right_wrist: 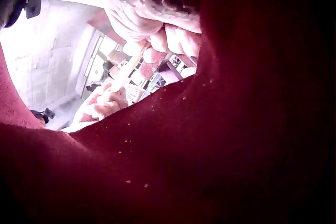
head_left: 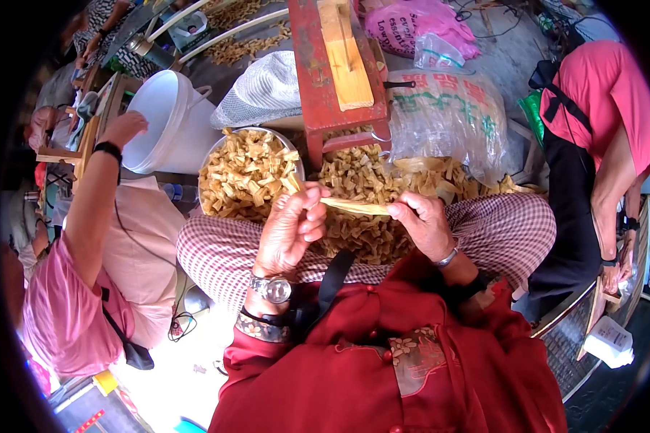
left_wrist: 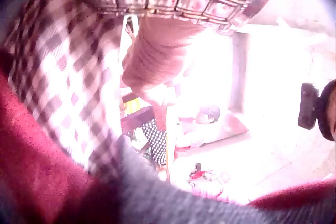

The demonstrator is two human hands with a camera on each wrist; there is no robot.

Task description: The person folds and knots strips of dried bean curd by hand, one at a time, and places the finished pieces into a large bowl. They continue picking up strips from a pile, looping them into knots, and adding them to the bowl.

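Note:
A flat, pale yellow strip (head_left: pixel 357 207), like dried leaf, stretches between my two hands above my lap. My left hand (head_left: pixel 290 229) pinches one end between thumb and fingers, with the remaining fingers curled. At the other end, the thumb and fingers of my right hand (head_left: pixel 427 227) pinch it. The right wrist view shows the same strip (right_wrist: pixel 127 70) running from one hand to the other. Below and beyond lies a heap of folded yellow-brown pieces (head_left: pixel 350 173). More such pieces (head_left: pixel 245 169) fill a round metal basin (head_left: pixel 301 153) beside my left hand. Glare washes out much of the left wrist view.
A red wooden bench (head_left: pixel 314 72) with a pale wood block (head_left: pixel 347 68) on it stands straight ahead. To its right lies a large clear plastic sack (head_left: pixel 451 119). A white bucket (head_left: pixel 170 119) is at left. People in pink sit close on both sides.

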